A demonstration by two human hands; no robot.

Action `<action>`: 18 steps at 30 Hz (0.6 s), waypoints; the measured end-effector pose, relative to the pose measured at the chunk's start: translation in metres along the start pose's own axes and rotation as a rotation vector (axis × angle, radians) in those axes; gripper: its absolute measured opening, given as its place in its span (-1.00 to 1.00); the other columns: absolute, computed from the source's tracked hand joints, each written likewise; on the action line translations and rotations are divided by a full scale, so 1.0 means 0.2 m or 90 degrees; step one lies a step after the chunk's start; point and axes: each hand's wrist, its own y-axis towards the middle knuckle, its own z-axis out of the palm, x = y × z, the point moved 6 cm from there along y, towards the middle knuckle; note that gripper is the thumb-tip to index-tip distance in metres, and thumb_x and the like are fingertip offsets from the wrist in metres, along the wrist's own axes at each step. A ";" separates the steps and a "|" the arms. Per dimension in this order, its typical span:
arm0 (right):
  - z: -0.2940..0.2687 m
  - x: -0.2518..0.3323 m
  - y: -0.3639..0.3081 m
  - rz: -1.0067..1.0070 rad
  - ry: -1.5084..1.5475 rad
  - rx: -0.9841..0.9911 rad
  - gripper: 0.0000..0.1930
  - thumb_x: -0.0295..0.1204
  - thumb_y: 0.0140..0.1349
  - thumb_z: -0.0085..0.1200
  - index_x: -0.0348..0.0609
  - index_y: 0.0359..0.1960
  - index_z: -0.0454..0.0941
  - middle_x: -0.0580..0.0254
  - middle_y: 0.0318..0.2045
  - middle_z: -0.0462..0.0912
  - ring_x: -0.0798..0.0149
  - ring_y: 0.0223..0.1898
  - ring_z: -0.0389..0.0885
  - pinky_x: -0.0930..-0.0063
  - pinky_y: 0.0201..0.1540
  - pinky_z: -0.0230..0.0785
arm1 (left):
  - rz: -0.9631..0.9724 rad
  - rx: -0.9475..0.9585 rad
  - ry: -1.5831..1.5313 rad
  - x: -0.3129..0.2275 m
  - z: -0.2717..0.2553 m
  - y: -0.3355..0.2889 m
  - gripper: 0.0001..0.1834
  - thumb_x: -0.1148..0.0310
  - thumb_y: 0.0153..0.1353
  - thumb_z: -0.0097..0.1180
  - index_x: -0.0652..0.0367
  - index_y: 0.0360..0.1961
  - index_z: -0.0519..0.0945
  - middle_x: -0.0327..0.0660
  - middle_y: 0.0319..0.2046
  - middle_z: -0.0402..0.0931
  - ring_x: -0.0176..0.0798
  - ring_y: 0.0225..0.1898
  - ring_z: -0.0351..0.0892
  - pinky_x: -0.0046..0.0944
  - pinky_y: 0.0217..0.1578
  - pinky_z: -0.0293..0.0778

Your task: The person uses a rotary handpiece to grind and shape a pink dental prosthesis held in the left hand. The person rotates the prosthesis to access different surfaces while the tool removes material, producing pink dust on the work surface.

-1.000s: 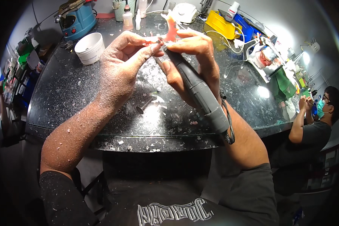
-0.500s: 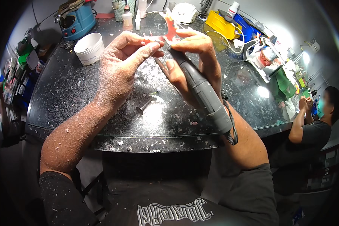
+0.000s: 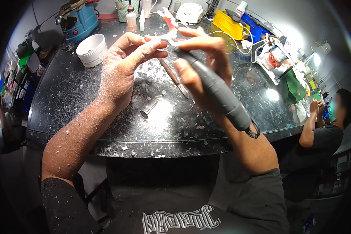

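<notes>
A pink and white piece that looks like a denture (image 3: 171, 28) is pinched in the fingertips of my left hand (image 3: 121, 66), which is coated in pale dust. My right hand (image 3: 206, 50), slightly smeared by motion, grips a dark grey rotary handpiece (image 3: 218, 91) slanting from lower right up to the piece. The handpiece's tip and any bur on it are hard to make out beside the bright piece. Below the hands, a brown-handled thin metal tool (image 3: 170, 74) lies on the bench, and near it a small disc on a shank (image 3: 145, 113).
Pale shavings cover the black bench (image 3: 66, 113). At the left stand a white tub (image 3: 90, 50) and a blue machine (image 3: 80, 23). Bottles (image 3: 131, 21), a white device (image 3: 190, 13) and a yellow bin (image 3: 227, 25) line the back. A white frame (image 3: 273, 58) and another person (image 3: 325, 132) are at the right.
The handpiece's rear end has swung up and to the right with my right hand. My left hand has shifted slightly left, and more of the brown-handled tool shows.
</notes>
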 end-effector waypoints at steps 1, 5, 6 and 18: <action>-0.02 0.00 0.00 0.072 0.003 -0.042 -0.65 -0.41 0.31 0.22 -0.24 0.04 0.41 0.07 -0.14 0.64 0.06 0.11 0.61 0.14 0.25 0.36 | 0.010 -0.005 0.005 0.00 0.00 0.00 -0.89 0.43 0.38 0.21 0.23 -0.18 0.58 -0.01 -0.13 0.72 -0.12 -0.07 0.74 -0.17 0.09 0.57; -0.04 -0.10 -0.02 0.244 0.043 -0.092 -0.72 -0.38 0.46 0.13 -0.22 0.09 0.42 0.09 -0.20 0.73 0.32 -0.06 0.69 0.51 0.03 0.49 | 0.063 -0.011 0.059 -0.03 0.00 0.00 -0.93 0.47 0.38 0.20 0.20 -0.18 0.56 -0.02 -0.11 0.71 -0.16 -0.04 0.73 -0.18 0.11 0.57; -0.02 -0.10 -0.02 0.293 0.058 -0.084 -0.74 -0.41 0.45 0.14 -0.22 0.07 0.44 0.10 -0.20 0.73 0.35 -0.08 0.69 0.56 0.02 0.49 | 0.080 -0.010 0.081 -0.05 0.01 -0.01 -0.94 0.49 0.38 0.20 0.20 -0.19 0.56 -0.03 -0.11 0.71 -0.18 -0.03 0.72 -0.19 0.11 0.57; -0.02 -0.18 -0.04 0.396 0.345 -0.187 -0.71 -0.58 0.26 0.32 -0.19 -0.02 0.55 0.26 -0.20 0.67 0.48 -0.16 0.63 0.63 -0.04 0.52 | 0.201 0.115 0.453 -0.08 0.13 -0.06 -0.68 0.46 0.18 0.40 0.13 -0.01 0.72 -0.13 0.09 0.60 -0.19 0.19 0.56 -0.18 0.24 0.45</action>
